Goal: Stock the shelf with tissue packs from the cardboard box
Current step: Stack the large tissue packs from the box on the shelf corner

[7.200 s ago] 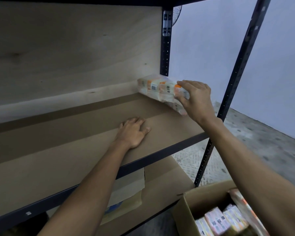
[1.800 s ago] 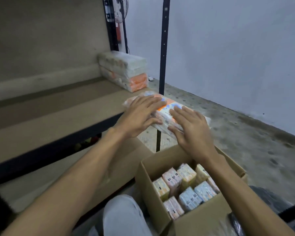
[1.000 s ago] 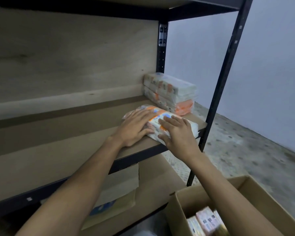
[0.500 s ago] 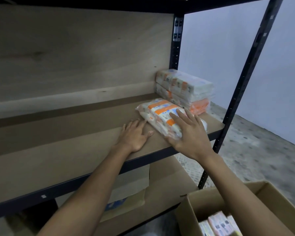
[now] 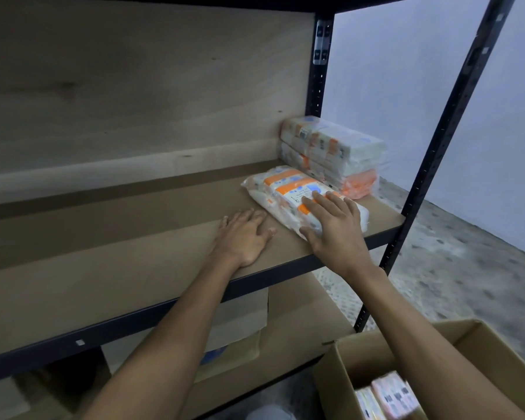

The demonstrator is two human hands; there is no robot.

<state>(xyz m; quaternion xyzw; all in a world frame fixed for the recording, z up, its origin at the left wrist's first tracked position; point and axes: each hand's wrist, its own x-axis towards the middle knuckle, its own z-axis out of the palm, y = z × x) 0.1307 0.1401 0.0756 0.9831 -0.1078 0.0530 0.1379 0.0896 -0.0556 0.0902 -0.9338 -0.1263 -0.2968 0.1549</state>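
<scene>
Tissue pack point(image 5: 288, 198) lying flat near the shelf's point(image 5: 134, 237) front right corner, under our right hand point(image 5: 335, 228).
We press our right hand on its near end, fingers straight and spread, nothing clamped; our left hand point(image 5: 243, 237) lies flat and open on the shelf board just beside it. A stack of packs point(image 5: 334, 156) sits in the back right corner. We judge the pack light, soft and squashy, its plastic wrap slippery, so we would slide it under a flat palm or lift it by both long sides. More wait in the cardboard box point(image 5: 361, 359).
</scene>
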